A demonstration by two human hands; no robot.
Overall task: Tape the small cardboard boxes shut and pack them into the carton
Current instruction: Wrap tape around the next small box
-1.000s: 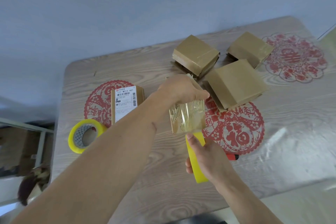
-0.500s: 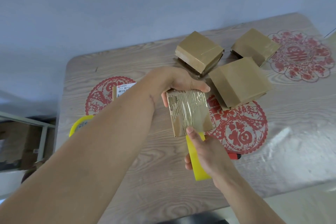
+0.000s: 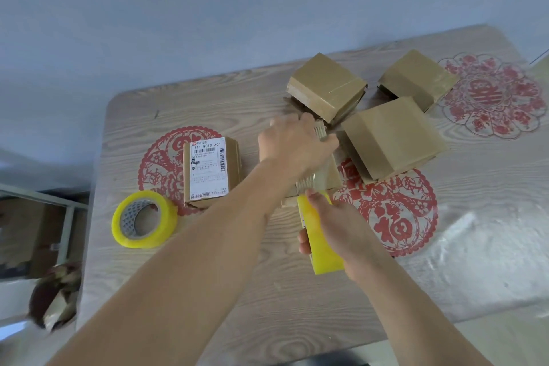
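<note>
My left hand (image 3: 292,144) grips a small cardboard box (image 3: 322,178) from above at the table's middle; the hand hides most of the box. My right hand (image 3: 341,226) holds a yellow tape roll (image 3: 319,235) on edge just below the box, thumb at the box's near edge, with clear tape running onto it. Three more small brown boxes sit behind: one at the back (image 3: 326,85), one at the back right (image 3: 417,77), one nearer (image 3: 392,137). A box with a white shipping label (image 3: 209,169) lies to the left.
A second yellow tape roll (image 3: 144,218) lies flat near the left edge of the wooden table (image 3: 208,276). Red paper-cut decorations (image 3: 395,211) cover parts of the top. A metal frame (image 3: 38,196) and floor clutter stand off the left edge.
My left hand has turned the box and pushed it further from me, now covering its top. The right hand with the tape roll stayed close beneath it.
</note>
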